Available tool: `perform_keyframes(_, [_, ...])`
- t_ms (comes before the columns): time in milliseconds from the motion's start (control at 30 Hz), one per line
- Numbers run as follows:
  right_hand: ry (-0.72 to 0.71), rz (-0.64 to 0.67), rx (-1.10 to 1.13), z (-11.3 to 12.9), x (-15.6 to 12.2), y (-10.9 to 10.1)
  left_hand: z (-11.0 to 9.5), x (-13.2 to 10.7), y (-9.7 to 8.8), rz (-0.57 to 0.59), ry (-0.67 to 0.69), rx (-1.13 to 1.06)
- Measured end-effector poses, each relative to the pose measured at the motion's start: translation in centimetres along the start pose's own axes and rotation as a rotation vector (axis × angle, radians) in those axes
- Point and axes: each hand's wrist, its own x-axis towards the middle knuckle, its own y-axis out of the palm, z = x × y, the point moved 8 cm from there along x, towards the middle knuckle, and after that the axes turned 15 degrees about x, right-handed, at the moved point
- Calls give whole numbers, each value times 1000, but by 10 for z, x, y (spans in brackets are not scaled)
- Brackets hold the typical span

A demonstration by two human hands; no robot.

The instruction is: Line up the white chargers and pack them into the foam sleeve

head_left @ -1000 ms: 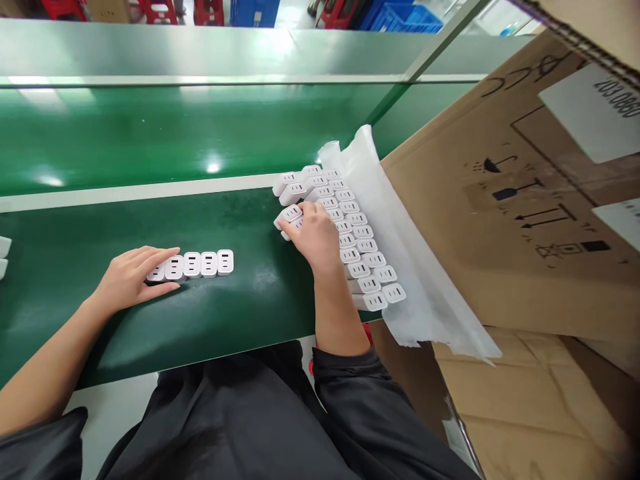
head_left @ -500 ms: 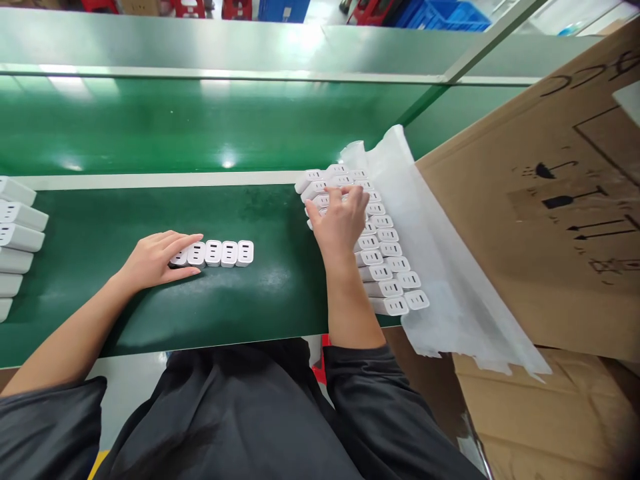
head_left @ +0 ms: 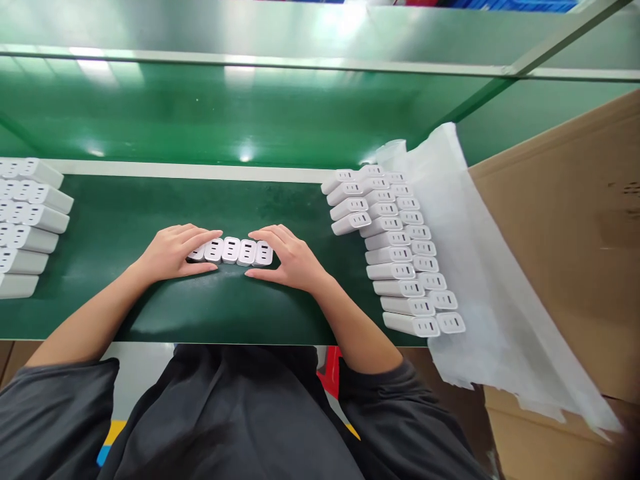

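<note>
A short row of white chargers (head_left: 235,251) lies side by side on the green table mat (head_left: 115,213) in front of me. My left hand (head_left: 175,253) cups the row's left end, fingers over the top and thumb at the front. My right hand (head_left: 290,259) closes on the right end the same way, so the row sits pressed between both hands. To the right, a large batch of the same white chargers (head_left: 395,253) lies in two columns on a white foam sheet (head_left: 480,267).
Another group of white chargers (head_left: 27,220) lies at the mat's left edge. A large cardboard box (head_left: 575,227) stands at the right under the foam sheet. A shiny green conveyor belt (head_left: 200,113) runs behind the mat, past a pale strip.
My right hand left the batch of chargers on the foam sheet and came to the right end of the short row. My left hand stayed on the left end.
</note>
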Motion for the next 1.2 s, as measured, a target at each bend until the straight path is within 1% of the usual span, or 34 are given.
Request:
perform_keyframes(100, [-21,-38,-29,0,0,1,0,0,1,3,-9,-9])
perform_keyframes(233, [-11,-36,-51,-1,0,4,1,-1,3,20,-23,-24])
perform_keyframes(367, [-22,-36,-67,1,-2,1,1,-1,2,13,-13,-27])
perform_keyframes(500, [-37,-2,-96,4,-3,-1,3,-1,5,46,-37,-29])
perform_keyframes(567, [-53,18,-101,7,-4,-4,2,-1,4,39,-26,-28])
perform_keyframes(700, [-63,72,-118,14,-9,-18,1,0,2,33,-20,-25])
perform_keyframes(767, [5,101,-187,12,-15,-31,2,1,1,35,-32,-22])
perform_keyframes(833, [137,88,-288,4,-25,-52,3,1,0,24,-29,-15])
perform_keyframes(967, [465,-39,-485,-21,-55,-97,-1,1,-5,-32,25,16])
perform_keyframes(1033, [613,-107,-566,-32,-69,-113,-2,2,-7,-48,48,30])
perform_keyframes(1100, [708,-150,-606,-38,-78,-120,-3,2,-8,-50,55,40])
perform_keyframes(1133, [724,-158,-604,-39,-78,-121,-3,2,-8,-48,55,44])
perform_keyframes(1200, [684,-163,-580,-34,-73,-117,-2,2,-7,-46,55,49])
